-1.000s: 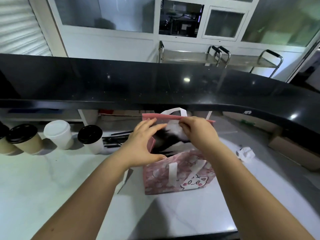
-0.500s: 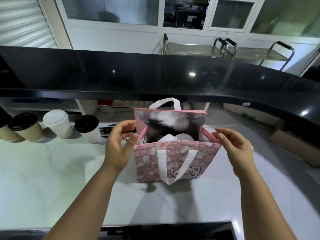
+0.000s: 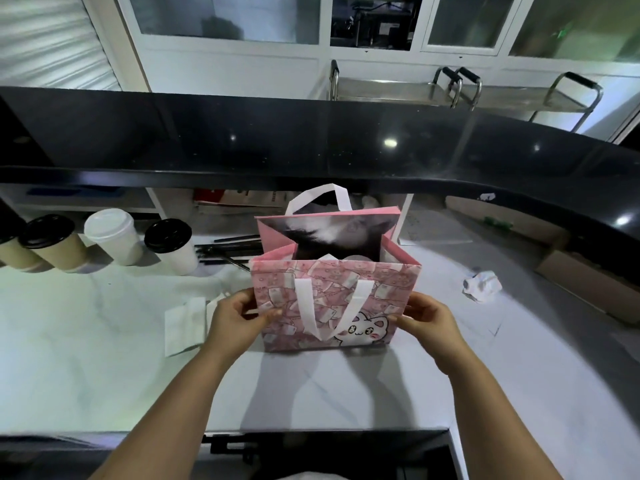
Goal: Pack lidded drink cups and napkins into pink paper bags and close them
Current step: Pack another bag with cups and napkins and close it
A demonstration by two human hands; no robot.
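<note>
The left hand [image 3: 239,315] and right hand [image 3: 427,318] drop from the mouth of the pink bag [image 3: 388,289] to pinch its lower side edges, probably steadying the open, packed bag before closing.

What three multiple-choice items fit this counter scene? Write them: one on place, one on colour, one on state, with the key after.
1. Relative to the bag, the crumpled paper lies:
A) to its left
B) to its right
C) inside it

2. The bag's handles are:
A) white
B) black
C) pink

3. The bag's top is:
A) taped shut
B) folded flat
C) open

Key:
1 B, the paper sits beyond the right hand, apart from the bag.
2 A, both loops show white against the pink.
3 C, the mouth gapes while the left hand and right hand hold the sides.
</note>
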